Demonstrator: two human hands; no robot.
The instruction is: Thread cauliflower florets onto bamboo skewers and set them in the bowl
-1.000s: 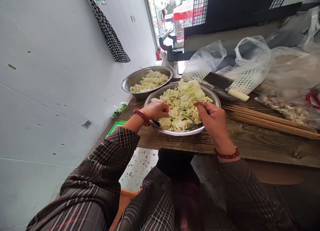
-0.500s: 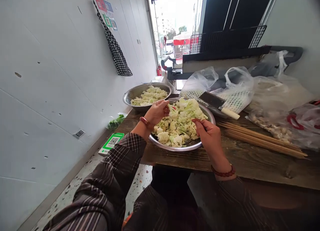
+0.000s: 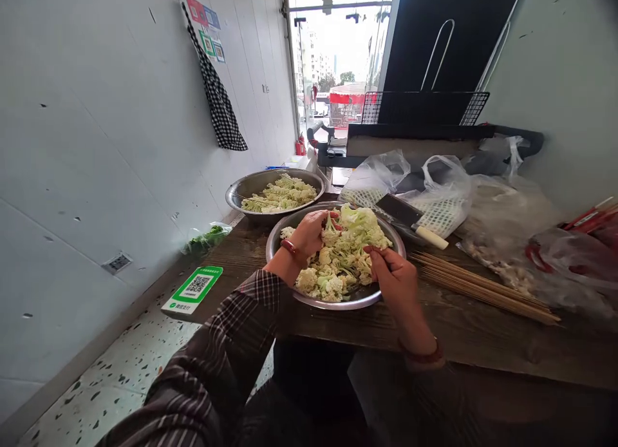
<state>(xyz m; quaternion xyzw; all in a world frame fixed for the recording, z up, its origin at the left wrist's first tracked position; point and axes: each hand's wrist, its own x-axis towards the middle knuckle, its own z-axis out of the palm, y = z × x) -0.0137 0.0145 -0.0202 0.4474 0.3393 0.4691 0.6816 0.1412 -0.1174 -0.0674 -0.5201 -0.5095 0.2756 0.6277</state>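
Head cam: L fingers [image 3: 318, 221] grip floret [image 3: 331, 232], R fingers [image 3: 396, 259] pinched, item unclear, over wood tbl [image 3: 449, 324] nr wall [image 3: 120, 163].

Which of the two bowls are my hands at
The near bowl: your left hand and right hand are both at it. The far bowl has neither.

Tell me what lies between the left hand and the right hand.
In the head view, pale, green-stemmed cauliflower florets lie there, heaped in the round silver metal bowl.
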